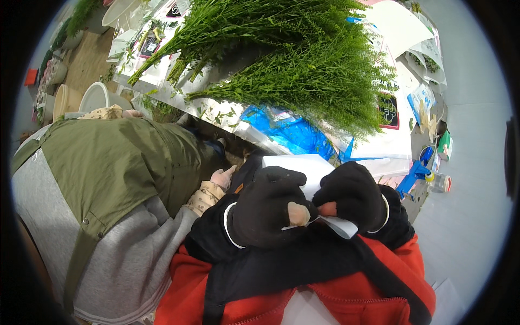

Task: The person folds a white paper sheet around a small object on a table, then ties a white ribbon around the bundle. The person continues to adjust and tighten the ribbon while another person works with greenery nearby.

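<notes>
My left hand (274,207) and my right hand (351,197) wear black gloves with bare thumb tips. They meet close to my chest, over a black apron. Both pinch a white sheet (302,168), perhaps paper; one part stands up beyond the knuckles and a curled end (342,227) hangs below. Most of the fingers are hidden behind the gloves' backs. Beyond my hands, cut leafy green stems (284,77) lie in bunches across the table, with crumpled blue plastic (292,130) under their near side.
At my left, close by, a co-worker in a green apron (118,162) bends forward. White packaging (390,152) lies on the table (221,109). A clear bottle (440,183) and blue tool (414,174) lie right, beside a pale wall (475,162). Buckets (99,97) stand left on the floor.
</notes>
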The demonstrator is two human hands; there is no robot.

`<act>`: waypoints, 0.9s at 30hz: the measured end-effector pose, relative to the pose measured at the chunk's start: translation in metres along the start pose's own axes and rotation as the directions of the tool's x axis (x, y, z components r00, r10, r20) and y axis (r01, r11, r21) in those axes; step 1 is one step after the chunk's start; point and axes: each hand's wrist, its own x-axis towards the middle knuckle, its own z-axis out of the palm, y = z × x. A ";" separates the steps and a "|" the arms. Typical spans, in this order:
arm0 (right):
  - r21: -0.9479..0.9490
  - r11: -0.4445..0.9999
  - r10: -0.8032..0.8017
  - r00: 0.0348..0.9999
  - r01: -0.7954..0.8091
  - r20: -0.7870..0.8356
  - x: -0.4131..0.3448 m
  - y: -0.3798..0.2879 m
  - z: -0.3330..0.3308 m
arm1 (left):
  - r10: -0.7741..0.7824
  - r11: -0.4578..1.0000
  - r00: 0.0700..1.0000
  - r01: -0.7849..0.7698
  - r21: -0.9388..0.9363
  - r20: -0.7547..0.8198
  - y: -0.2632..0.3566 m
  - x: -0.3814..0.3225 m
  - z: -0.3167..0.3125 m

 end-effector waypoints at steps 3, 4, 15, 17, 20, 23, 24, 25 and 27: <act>-0.060 0.996 -0.063 0.997 0.066 0.039 -0.001 -0.002 -0.005 | 0.004 0.998 0.998 0.000 0.065 -0.069 0.002 -0.002 0.000; -0.072 0.991 -0.109 0.994 0.110 0.024 -0.001 -0.001 -0.005 | 0.025 0.996 0.996 -0.018 0.089 -0.081 0.000 -0.002 -0.002; 0.063 0.997 -0.053 0.998 0.051 0.041 0.003 -0.003 -0.004 | 0.283 0.958 0.957 -0.278 0.070 -0.062 -0.014 -0.009 -0.001; 0.053 0.997 -0.063 0.997 0.060 0.050 0.003 -0.003 -0.005 | 0.292 0.956 0.955 -0.291 0.042 -0.044 -0.014 -0.009 -0.001; 0.071 0.995 -0.070 0.996 0.065 0.058 0.003 -0.003 -0.004 | 0.305 0.952 0.952 -0.305 0.025 -0.030 -0.014 -0.008 -0.002; 0.083 0.993 -0.089 0.995 0.085 0.044 0.002 -0.001 -0.003 | 0.320 0.947 0.947 -0.319 0.033 -0.033 -0.013 -0.009 -0.001; 0.094 0.991 -0.101 0.994 0.097 0.042 0.001 0.000 -0.002 | 0.324 0.946 0.945 -0.323 0.036 -0.037 -0.013 -0.009 0.000; 0.105 0.989 -0.113 0.993 0.108 0.040 0.001 0.001 -0.001 | 0.325 0.945 0.944 -0.323 0.044 -0.047 -0.013 -0.009 0.000; 0.107 0.987 -0.130 0.990 0.123 0.057 0.001 0.003 -0.001 | 0.331 0.943 0.941 -0.327 0.064 -0.067 -0.012 -0.009 0.002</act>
